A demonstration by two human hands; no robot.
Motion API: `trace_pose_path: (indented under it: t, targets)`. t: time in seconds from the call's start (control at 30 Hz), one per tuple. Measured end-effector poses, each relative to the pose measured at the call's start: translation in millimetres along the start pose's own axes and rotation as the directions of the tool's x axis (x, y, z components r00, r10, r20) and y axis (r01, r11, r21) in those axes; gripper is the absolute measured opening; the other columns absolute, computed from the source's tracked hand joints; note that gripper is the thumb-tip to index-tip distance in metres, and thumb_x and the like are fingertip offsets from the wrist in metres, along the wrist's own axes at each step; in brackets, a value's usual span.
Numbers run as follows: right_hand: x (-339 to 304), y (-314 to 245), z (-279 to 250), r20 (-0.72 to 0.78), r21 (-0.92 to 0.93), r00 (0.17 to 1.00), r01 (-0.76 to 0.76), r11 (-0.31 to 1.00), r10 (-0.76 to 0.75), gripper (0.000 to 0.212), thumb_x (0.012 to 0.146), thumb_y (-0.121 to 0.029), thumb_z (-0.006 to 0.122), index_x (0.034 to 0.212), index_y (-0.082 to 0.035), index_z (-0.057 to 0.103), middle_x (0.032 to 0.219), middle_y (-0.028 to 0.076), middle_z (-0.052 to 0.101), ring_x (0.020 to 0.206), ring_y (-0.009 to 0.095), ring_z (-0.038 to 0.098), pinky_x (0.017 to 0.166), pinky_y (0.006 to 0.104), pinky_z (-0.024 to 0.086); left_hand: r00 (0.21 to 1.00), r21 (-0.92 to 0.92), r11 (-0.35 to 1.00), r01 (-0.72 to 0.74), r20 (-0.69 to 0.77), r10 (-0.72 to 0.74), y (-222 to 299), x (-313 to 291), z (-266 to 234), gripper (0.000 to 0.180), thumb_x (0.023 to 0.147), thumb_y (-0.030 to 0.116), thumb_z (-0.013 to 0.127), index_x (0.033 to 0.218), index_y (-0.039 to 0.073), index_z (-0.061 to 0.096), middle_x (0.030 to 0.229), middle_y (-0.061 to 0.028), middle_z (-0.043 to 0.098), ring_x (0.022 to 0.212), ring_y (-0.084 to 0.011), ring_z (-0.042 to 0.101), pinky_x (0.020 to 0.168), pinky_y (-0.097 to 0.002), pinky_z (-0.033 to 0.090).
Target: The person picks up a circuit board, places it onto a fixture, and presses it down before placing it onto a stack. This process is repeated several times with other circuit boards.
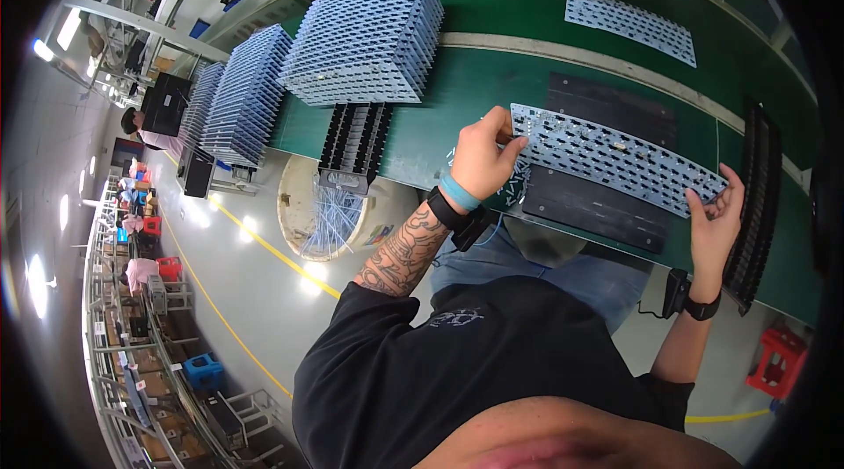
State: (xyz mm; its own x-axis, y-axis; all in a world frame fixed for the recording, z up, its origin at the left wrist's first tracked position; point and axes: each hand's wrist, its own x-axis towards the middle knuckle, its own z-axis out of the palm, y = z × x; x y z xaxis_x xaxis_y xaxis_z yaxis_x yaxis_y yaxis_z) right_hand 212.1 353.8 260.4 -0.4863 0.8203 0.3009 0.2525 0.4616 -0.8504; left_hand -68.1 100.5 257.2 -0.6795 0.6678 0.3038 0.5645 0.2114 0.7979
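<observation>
A long, light-blue keyboard circuit board (615, 151) with rows of dark marks is held between my two hands, tilted down to the right. My left hand (482, 157) pinches its left end between thumb and fingers. At the board's right end, my right hand (716, 221) grips the lower corner. Beneath the board lies a dark flat fixture plate (598, 210), partly covered by it. Small white scraps (514, 188) lie beside my left hand at the bench's near edge.
Stacked boards fill a rack (365, 38) at the far left, with another rack (246, 95) beyond. One more board (631, 27) lies on the green bench at the back. A black slotted rack (758, 205) stands right. Below the bench, a white bin (294, 205) holds thin strips.
</observation>
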Motion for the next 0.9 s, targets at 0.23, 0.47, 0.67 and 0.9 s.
trace_pose_path:
  t: [0.23, 0.47, 0.67, 0.9]
  targets:
    - [-4, 4, 5, -0.012, 0.027, 1.0, 0.002, 1.0, -0.001, 0.055, 0.088, 0.001, 0.078, 0.137, -0.007, 0.055, 0.087, -0.004, 0.041, 0.074, 0.006, 0.036, 0.066, 0.0195, 0.036, 1.0, -0.003, 1.0, -0.005, -0.009, 0.005, -5, -2, -2, 0.023, 0.084, 0.0, 0.078, 0.093, -0.001, 0.056, 0.078, -0.0178, 0.069, 0.074, -0.0318, 0.073, 0.066, -0.0361, 0.057]
    - [5, -4, 5, 0.048, 0.03, 0.999, 0.019, 0.999, -0.02, 0.05, 0.089, -0.002, 0.078, 0.134, -0.006, 0.057, 0.09, -0.003, 0.05, 0.078, 0.004, 0.044, 0.067, 0.02, 0.039, 1.0, 0.026, 1.0, -0.004, -0.029, 0.005, -6, 7, 2, 0.024, 0.083, 0.0, 0.079, 0.091, -0.001, 0.055, 0.073, -0.0152, 0.065, 0.067, -0.0277, 0.07, 0.063, -0.033, 0.055]
    - [28, 5, -3, 0.164, -0.069, 0.984, 0.084, 0.994, -0.072, 0.039, 0.092, -0.005, 0.077, 0.127, -0.001, 0.059, 0.104, 0.002, 0.068, 0.096, 0.007, 0.061, 0.085, 0.0233, 0.05, 1.0, -0.131, 0.991, -0.014, -0.023, 0.011, -12, 11, -8, 0.026, 0.085, 0.001, 0.082, 0.09, 0.0, 0.056, 0.076, -0.003, 0.061, 0.069, -0.0094, 0.062, 0.062, -0.0244, 0.05]
    - [14, -36, 5, 0.094, -0.2, 0.991, 0.11, 0.974, -0.092, 0.033, 0.079, -0.006, 0.083, 0.098, 0.001, 0.057, 0.08, 0.016, 0.064, 0.07, 0.026, 0.062, 0.066, 0.0356, 0.05, 0.998, -0.103, 0.993, 0.057, 0.044, -0.052, -42, 10, 8, 0.028, 0.086, 0.002, 0.083, 0.088, 0.0, 0.055, 0.077, -0.0002, 0.062, 0.07, -0.0055, 0.059, 0.064, -0.0215, 0.049]
